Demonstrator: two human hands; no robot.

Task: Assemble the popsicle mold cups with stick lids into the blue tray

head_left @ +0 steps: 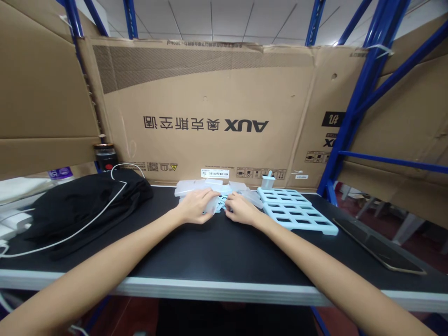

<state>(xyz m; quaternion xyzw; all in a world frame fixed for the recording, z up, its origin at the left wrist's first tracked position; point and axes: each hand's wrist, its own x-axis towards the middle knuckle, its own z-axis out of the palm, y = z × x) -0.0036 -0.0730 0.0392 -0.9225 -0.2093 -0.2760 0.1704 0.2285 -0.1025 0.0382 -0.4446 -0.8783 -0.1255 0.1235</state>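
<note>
At the left of a dark table, a white plug sits beside a rumpled black cloth, crossed by a white cable, with a dark jar standing behind it. At centre, before a cardboard panel printed with upside-down lettering, the person's left hand reaches in among translucent plastic pieces, its thumb and fingers parted around one of them; whether it grips that piece cannot be told. Between the two hands lies a loose cluster of small pale blue pieces. The right hand comes in from the other side, fingers curled and fingertips at the cluster's edge; whether they pinch a piece is too small to tell. The step in hand appears to be gathering or sorting the small parts, and the next move seems to call for a fine fingertip hold on a single piece, with the other hand keeping the plastic steady. Just beyond the right hand, a small clear mould with a pale blue top stands behind a pale blue slotted rack; a flat dark slab lies at far right.
</note>
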